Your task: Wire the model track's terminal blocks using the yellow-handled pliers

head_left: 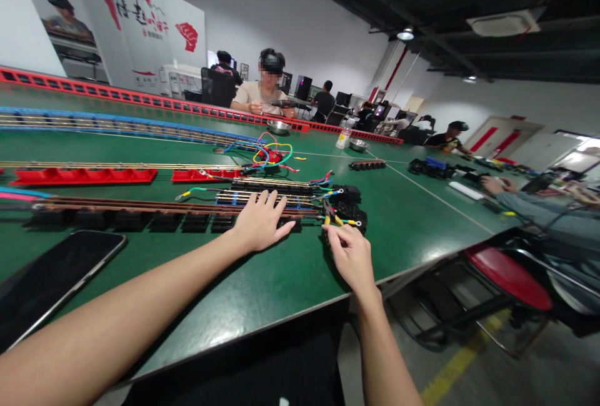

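My left hand (261,222) lies with its fingers spread over a long assembly of copper-coloured bars (140,205) on black supports, pressing near its right end. In my right hand (351,255) is a pair of pliers (328,208) with yellow grips; the fingers are closed around the grips. The jaws point at the right end of the bars, and what lies between them is too small to tell. Close by are black end blocks (352,212) and a short yellow-sleeved lead with a ring terminal (358,223). A green wire (197,190) with a ring terminal lies behind the bars.
A phone (60,275) lies at the left front. Behind the bars are red supports (89,176), a blue rail (117,126) and coloured wires (272,155). Two metal bowls (279,127) (359,145) and a bottle (343,137) stand farther back. A co-worker's sleeve (539,212) is at right.
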`<act>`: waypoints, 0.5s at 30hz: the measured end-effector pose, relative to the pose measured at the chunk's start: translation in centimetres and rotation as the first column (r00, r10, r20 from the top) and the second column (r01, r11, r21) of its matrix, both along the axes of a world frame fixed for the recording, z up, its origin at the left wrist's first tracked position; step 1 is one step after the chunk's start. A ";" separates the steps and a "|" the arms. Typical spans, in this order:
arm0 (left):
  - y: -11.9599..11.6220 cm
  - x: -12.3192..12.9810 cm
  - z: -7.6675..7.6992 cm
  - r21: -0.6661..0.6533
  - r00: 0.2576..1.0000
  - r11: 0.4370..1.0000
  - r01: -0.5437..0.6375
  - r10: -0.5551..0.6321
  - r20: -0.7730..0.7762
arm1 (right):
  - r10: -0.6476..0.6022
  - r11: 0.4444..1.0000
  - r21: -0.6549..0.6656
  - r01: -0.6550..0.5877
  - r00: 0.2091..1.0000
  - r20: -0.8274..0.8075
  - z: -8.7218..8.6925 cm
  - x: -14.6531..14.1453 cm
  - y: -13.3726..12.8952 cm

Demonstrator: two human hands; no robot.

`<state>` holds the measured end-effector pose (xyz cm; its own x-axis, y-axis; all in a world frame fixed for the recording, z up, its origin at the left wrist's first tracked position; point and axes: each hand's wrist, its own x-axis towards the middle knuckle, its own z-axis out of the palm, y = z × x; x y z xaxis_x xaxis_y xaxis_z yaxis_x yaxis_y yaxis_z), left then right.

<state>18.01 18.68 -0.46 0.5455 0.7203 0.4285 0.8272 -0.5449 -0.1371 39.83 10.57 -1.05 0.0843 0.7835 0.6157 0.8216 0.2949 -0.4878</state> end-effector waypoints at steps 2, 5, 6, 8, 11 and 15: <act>0.0 0.0 0.0 -0.002 1.000 1.000 -0.002 0.002 -0.006 | -0.023 1.000 -0.010 0.023 1.000 -0.019 -0.3 0.1 0.2; 0.0 0.0 0.0 -0.004 1.000 1.000 -0.006 0.006 -0.011 | -0.051 0.998 -0.038 0.049 0.998 -0.046 -0.4 0.0 0.1; 0.0 0.0 0.1 -0.004 1.000 1.000 -0.006 0.006 -0.012 | -0.055 0.998 -0.044 0.054 0.998 -0.040 -0.4 0.0 0.0; 0.0 0.0 0.1 -0.005 1.000 1.000 -0.004 0.004 -0.013 | -0.064 0.996 -0.057 0.064 0.998 -0.006 -0.2 -0.1 -0.2; 0.0 0.0 0.0 -0.010 1.000 1.000 0.002 -0.002 -0.004 | -0.061 0.992 -0.101 0.070 0.994 0.089 -0.3 -0.2 -0.3; 0.0 -0.2 0.0 -0.041 0.999 0.999 0.015 -0.014 0.036 | -0.016 0.990 -0.136 0.047 0.976 0.218 -0.6 -0.3 -0.3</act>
